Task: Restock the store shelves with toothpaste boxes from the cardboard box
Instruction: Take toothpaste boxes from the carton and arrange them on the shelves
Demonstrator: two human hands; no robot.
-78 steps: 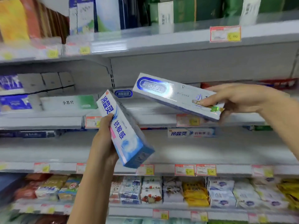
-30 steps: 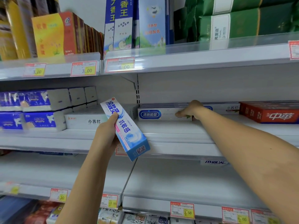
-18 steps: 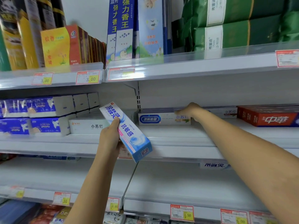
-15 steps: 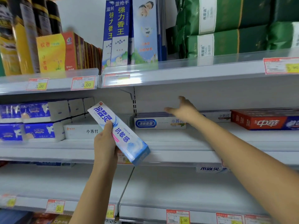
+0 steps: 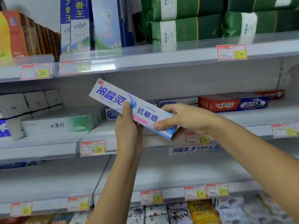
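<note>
Toothpaste box point(image 5: 146, 114) tilted in air, just before middle shelf point(image 5: 242, 120). Left hand point(image 5: 127, 128) wraps mid-length, thumb across front. Right hand point(image 5: 184, 118) pinches lower end. Looks light: thin stiff card, glossy, probably slippery and easily dented. Safest hold on long edges.

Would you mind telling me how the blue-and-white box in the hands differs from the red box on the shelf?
The blue-and-white box is white with blue lettering; the red box is red with a dark blue end. The blue-and-white box tilts in mid-air, held by the left hand and right hand; the red box lies flat on the shelf, untouched. Both are long, narrow cartons.
</note>
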